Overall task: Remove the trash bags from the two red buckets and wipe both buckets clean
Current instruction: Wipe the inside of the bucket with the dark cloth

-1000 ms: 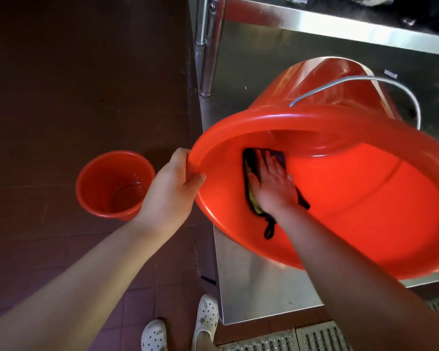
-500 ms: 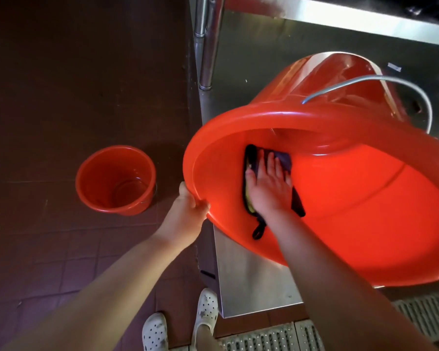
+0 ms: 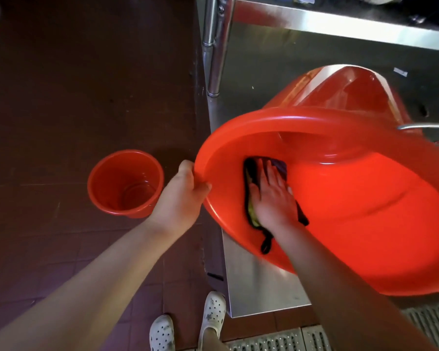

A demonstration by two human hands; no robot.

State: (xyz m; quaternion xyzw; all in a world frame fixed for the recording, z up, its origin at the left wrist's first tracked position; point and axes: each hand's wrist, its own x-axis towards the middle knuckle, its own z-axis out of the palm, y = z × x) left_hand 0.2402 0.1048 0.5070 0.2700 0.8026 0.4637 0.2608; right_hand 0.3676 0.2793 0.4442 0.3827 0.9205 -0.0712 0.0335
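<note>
No trash bag is seen in either bucket, so the removal step is judged done. The large red bucket (image 3: 352, 198) is tipped on its side on the steel tabletop (image 3: 264, 287), its mouth turned toward 7 o'clock and overhanging the tabletop's edge. Its inside wall is being wiped, so the cleaning is judged to be under way on this bucket. The small red bucket (image 3: 126, 183) stands upright on the floor at 9 o'clock of the large one, well apart from it. Whether it has been wiped cannot be told; something like a sheen of water is seen at its bottom.

The left hand (image 3: 180, 198) is held at the rim's 9 o'clock point, its fingers and thumb curled round the rim to steady the bucket. The right hand (image 3: 271, 196) is reached inside the mouth with the forearm crossing the lower rim. Its fingers are held straight and slightly spread, pressed flat on a dark cloth (image 3: 251, 173) against the inner wall, near the left side.
</note>
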